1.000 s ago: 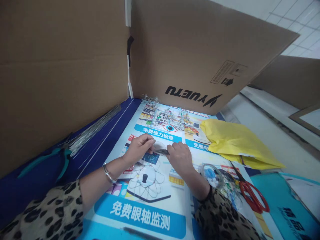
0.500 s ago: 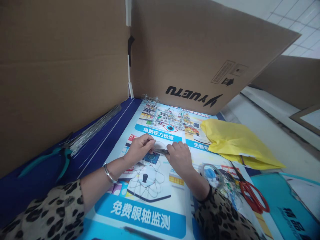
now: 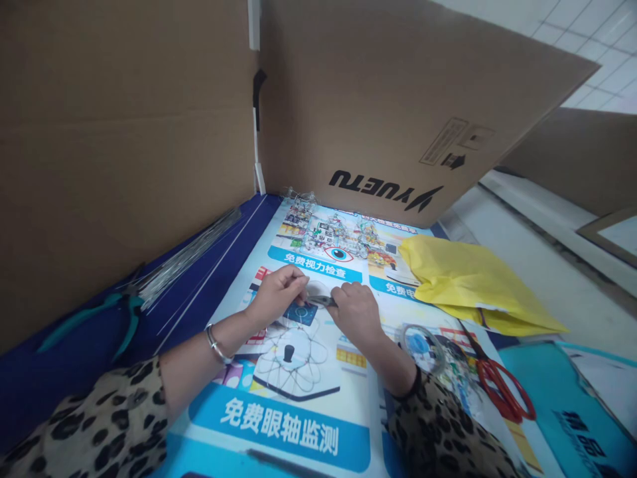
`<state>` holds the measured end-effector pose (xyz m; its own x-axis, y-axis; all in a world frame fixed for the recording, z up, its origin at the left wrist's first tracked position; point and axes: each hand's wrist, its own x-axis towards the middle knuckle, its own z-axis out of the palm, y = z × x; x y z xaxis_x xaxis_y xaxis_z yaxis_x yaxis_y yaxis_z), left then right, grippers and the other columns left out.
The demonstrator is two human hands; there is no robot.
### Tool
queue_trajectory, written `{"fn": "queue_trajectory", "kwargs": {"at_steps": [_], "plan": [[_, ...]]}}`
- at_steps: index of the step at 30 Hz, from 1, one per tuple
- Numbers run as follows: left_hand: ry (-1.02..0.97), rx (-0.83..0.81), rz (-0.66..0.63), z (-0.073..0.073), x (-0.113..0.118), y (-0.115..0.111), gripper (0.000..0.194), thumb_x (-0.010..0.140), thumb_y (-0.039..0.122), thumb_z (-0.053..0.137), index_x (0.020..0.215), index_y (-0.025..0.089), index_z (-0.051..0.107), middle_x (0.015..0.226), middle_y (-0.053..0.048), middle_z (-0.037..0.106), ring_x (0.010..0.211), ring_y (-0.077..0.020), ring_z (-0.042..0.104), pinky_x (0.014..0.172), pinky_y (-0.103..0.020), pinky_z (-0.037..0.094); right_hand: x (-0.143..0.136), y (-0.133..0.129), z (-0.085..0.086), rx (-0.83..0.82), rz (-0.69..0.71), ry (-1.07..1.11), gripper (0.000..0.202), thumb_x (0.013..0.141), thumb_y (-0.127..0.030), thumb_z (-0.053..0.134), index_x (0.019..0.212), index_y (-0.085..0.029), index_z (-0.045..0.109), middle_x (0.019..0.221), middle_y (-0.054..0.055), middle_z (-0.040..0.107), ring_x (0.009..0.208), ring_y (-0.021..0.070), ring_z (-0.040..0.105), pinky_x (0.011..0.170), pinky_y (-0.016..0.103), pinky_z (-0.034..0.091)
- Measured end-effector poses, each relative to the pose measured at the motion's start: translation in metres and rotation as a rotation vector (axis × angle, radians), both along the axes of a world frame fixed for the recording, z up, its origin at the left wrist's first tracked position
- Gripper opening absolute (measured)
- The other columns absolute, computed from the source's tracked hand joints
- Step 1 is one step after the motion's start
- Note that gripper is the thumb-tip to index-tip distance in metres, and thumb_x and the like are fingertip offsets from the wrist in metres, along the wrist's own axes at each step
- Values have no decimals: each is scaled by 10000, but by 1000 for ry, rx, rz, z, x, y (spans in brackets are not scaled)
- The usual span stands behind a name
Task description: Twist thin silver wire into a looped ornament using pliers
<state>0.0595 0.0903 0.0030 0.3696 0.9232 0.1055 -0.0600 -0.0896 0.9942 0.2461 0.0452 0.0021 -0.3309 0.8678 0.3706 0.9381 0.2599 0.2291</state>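
- Your right hand (image 3: 357,312) grips a small pair of pliers (image 3: 322,301): dark, slim metal, with only the nose end showing past your curled fingers.
- The pliers lie nearly level, long axis running across the view, nose pointing to 9 o'clock toward your left hand (image 3: 279,292).
- Your left hand has thumb and forefinger pressed together, pinching a thin wire loop (image 3: 318,290) right at the pliers' tip; the other fingers are folded in beside them.
- The wire loop is pale, fine and rounded, hard to make out against the print; it sits between the two hands, just at 12 o'clock of the pliers.
- It joins a flower-like wire frame (image 3: 293,362) of several thin looped petals, lying flat on the poster (image 3: 298,425) at 6 o'clock of your hands.
- All this is at the middle of the poster, which covers the blue table (image 3: 50,378).
- At 9 o'clock, well apart, lie teal-handled pliers (image 3: 107,312) beside a bundle of straight wires (image 3: 189,252) pointing toward 1 o'clock.
- At 3 o'clock lies a yellow bag (image 3: 468,279); at 4 o'clock, red scissors (image 3: 502,392) and a clear roll (image 3: 423,348).
- Cardboard walls (image 3: 124,133) stand around the far side at 12 o'clock.
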Motion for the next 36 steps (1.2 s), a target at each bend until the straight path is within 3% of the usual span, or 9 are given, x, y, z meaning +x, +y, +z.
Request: {"fn": "queue_trajectory", "kwargs": {"at_steps": [11, 23, 36], "plan": [[89, 145, 29, 0, -1, -1, 185, 835, 332, 497, 744, 174, 525, 591, 41, 574, 513, -88, 550, 539, -201, 448, -3, -2, 1, -50, -3, -3, 129, 767, -319, 589, 745, -193, 572, 707, 35, 564, 736, 185, 452, 665, 311, 221], [-69, -153, -26, 9, 0, -3, 244, 765, 373, 595, 740, 153, 492, 574, 22, 600, 429, -83, 545, 438, -185, 417, 1, 0, -1, -26, 50, -15, 60, 749, -246, 577, 741, -186, 580, 698, 37, 565, 712, 178, 456, 659, 304, 234], [-151, -183, -94, 12, -2, -5, 237, 800, 361, 570, 744, 148, 484, 589, 15, 616, 428, -71, 548, 432, -169, 372, 2, 3, -7, 40, 68, 1, 51, 742, -190, 553, 699, -186, 579, 670, 32, 552, 703, 171, 446, 661, 301, 242]]}}
